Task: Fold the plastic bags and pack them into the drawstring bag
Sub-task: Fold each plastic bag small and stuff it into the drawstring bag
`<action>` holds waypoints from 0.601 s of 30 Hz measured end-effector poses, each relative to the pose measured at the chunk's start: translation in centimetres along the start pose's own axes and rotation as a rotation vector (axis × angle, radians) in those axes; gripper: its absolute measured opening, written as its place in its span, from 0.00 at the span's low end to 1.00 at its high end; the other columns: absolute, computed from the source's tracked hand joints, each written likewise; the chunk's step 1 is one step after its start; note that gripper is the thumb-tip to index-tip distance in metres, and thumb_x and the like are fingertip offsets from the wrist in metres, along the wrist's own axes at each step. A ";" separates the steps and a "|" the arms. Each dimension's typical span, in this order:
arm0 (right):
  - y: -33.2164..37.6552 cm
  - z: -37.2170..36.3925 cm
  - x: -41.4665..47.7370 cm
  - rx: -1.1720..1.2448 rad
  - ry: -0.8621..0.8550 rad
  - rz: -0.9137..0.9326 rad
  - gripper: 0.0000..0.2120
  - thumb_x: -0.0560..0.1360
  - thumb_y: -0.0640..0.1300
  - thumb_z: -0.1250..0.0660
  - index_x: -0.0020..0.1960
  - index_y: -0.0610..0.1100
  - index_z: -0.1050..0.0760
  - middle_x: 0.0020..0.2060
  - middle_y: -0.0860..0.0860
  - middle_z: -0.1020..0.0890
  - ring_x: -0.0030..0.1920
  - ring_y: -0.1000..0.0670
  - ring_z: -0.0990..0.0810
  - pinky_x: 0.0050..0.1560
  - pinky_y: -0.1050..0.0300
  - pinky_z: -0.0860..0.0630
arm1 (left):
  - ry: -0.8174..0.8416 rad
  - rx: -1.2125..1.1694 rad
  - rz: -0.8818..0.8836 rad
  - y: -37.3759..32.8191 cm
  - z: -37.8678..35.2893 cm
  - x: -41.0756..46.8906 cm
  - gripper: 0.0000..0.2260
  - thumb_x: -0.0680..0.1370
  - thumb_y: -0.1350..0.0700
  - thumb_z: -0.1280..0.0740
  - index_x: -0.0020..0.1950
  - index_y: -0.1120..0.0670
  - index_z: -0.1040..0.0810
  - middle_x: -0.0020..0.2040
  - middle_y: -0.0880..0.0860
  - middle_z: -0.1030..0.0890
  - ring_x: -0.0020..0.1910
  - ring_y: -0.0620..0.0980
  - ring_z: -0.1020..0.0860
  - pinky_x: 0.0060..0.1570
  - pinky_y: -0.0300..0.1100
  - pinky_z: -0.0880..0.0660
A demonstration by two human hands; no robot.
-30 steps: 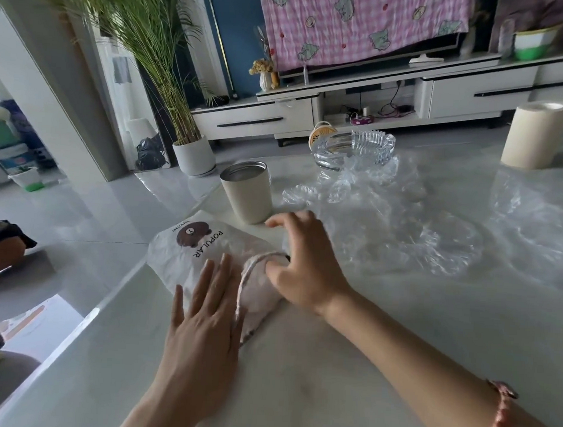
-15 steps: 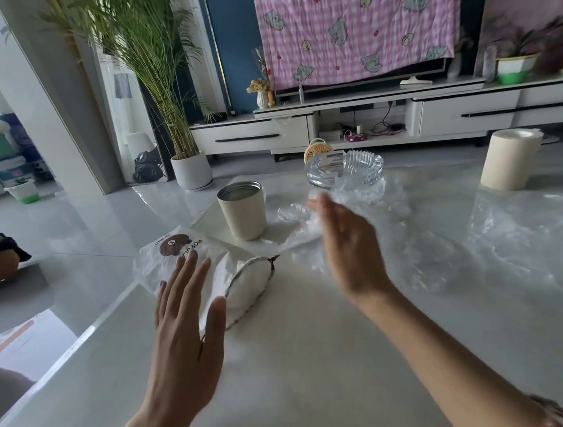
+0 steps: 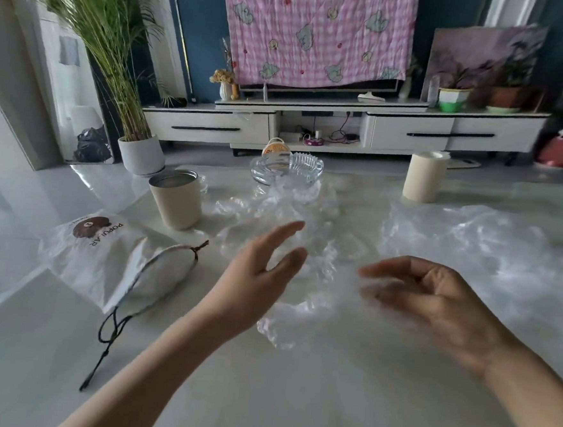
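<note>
A white drawstring bag [image 3: 103, 261] with a brown bear print lies at the table's left, its dark cord trailing toward me. A crumpled clear plastic bag [image 3: 304, 255] lies in the middle of the table, and another clear plastic bag [image 3: 465, 239] spreads out at the right. My left hand [image 3: 255, 278] hovers over the near edge of the middle bag with straight fingers, holding nothing. My right hand [image 3: 434, 300] is blurred, fingers loosely bent, just right of that bag and holding nothing.
A beige cup [image 3: 176, 199] stands behind the drawstring bag. A glass ashtray [image 3: 286, 168] sits at the far edge, and a beige paper roll [image 3: 424, 176] stands at the back right. The table [image 3: 294, 397] drops off at its left edge.
Both hands have left the drawstring bag and moved right, to the crumpled clear bag in the middle. The view has swung to the right.
</note>
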State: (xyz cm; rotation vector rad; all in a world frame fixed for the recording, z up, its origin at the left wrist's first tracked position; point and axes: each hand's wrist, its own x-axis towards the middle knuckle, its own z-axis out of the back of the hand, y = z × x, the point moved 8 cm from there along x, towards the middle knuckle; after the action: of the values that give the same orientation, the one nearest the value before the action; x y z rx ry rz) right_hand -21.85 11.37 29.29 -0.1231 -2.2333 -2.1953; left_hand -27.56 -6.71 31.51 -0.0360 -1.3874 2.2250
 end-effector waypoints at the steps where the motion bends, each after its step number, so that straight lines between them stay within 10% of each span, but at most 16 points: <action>1: -0.4 0.7 0.1 0.001 -0.037 -0.007 0.08 0.68 0.31 0.31 0.46 0.39 0.19 0.43 0.45 0.15 0.45 0.50 0.16 0.42 0.66 0.22 | 0.090 0.003 0.036 0.6 -1.6 0.5 0.18 0.78 0.53 0.35 0.67 0.42 0.31 0.64 0.38 0.31 0.68 0.36 0.36 0.57 0.20 0.39; 7: -0.3 1.4 0.0 0.152 -0.099 0.038 0.08 0.65 0.33 0.33 0.38 0.43 0.19 0.44 0.46 0.15 0.46 0.53 0.17 0.43 0.66 0.22 | 0.223 0.266 -0.025 2.0 -6.3 0.7 0.17 0.77 0.55 0.34 0.65 0.51 0.27 0.67 0.35 0.39 0.72 0.35 0.50 0.61 0.25 0.49; 13: -0.3 0.2 -0.8 0.292 -0.003 -0.004 0.08 0.62 0.33 0.32 0.36 0.43 0.18 0.41 0.45 0.15 0.38 0.50 0.16 0.36 0.63 0.21 | 0.334 0.221 -0.136 -1.0 -7.6 1.6 0.36 0.70 0.75 0.40 0.59 0.35 0.42 0.66 0.31 0.50 0.69 0.31 0.53 0.63 0.24 0.49; 18: -0.9 2.1 -0.6 0.183 -0.175 0.026 0.08 0.66 0.31 0.31 0.40 0.42 0.20 0.37 0.49 0.15 0.35 0.52 0.19 0.34 0.65 0.22 | 0.316 -0.031 -0.023 -1.1 -6.0 2.5 0.21 0.67 0.52 0.30 0.58 0.56 0.21 0.57 0.49 0.20 0.53 0.43 0.26 0.53 0.34 0.32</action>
State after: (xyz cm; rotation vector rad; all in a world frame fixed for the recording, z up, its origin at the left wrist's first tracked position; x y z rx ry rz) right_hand -21.22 13.42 28.34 -0.3533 -2.4944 -2.0267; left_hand -27.60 -0.19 30.18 -0.3639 -1.2402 2.0707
